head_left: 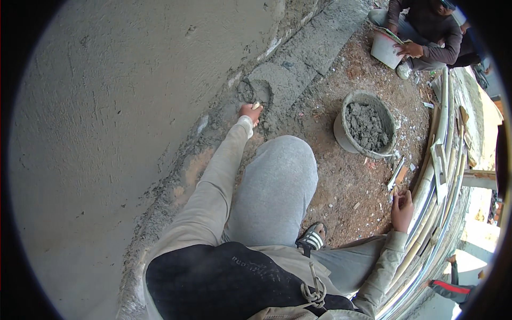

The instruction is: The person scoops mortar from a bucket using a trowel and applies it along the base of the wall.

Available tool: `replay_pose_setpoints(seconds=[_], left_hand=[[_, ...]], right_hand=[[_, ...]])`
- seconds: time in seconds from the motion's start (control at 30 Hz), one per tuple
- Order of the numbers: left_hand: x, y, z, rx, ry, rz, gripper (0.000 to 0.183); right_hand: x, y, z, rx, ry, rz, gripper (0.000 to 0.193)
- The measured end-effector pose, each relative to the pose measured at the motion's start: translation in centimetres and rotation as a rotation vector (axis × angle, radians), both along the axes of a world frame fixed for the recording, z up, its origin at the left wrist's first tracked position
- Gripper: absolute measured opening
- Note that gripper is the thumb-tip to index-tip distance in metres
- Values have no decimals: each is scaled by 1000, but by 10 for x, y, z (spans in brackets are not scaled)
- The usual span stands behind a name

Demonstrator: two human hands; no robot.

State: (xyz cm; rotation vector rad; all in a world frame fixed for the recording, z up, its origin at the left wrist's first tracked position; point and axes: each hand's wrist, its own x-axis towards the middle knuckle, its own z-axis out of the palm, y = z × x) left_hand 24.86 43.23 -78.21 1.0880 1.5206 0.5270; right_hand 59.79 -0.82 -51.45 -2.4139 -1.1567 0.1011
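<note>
Rough grey wall (106,106) meets ground where wet mortar (262,90), judged heavy, soft and crumbly, best scooped from below, lies under the left hand (250,112), fingers curled on a small tool; right hand (402,210) grips stacked pipes (434,176), beyond the mortar bucket (366,126).

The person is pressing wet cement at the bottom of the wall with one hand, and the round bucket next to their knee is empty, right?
Not quite. The bucket is not empty: it holds grey wet cement, as the head view shows. The rest is right: the left hand is down at the wet cement patch at the foot of the wall, and the bucket stands on the ground near the bent knee.
</note>
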Motion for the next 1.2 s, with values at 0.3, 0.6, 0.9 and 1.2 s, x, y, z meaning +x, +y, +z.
replay_pose_setpoints(seconds=[0.3,0.6,0.9,1.2], left_hand=[[12,11,-15,-19,21,62,27],[2,-10,-32,131,-207,26,24],[-5,-14,-47,219,-279,18,18],[9,2,-28,79,-279,96,23]], right_hand=[[-36,-19,39,-3,-23,-107,17],[-39,-34,42,-69,-70,-183,21],[-56,-37,64,-34,-125,-186,18],[-53,-33,56,-30,-131,-173,16]])
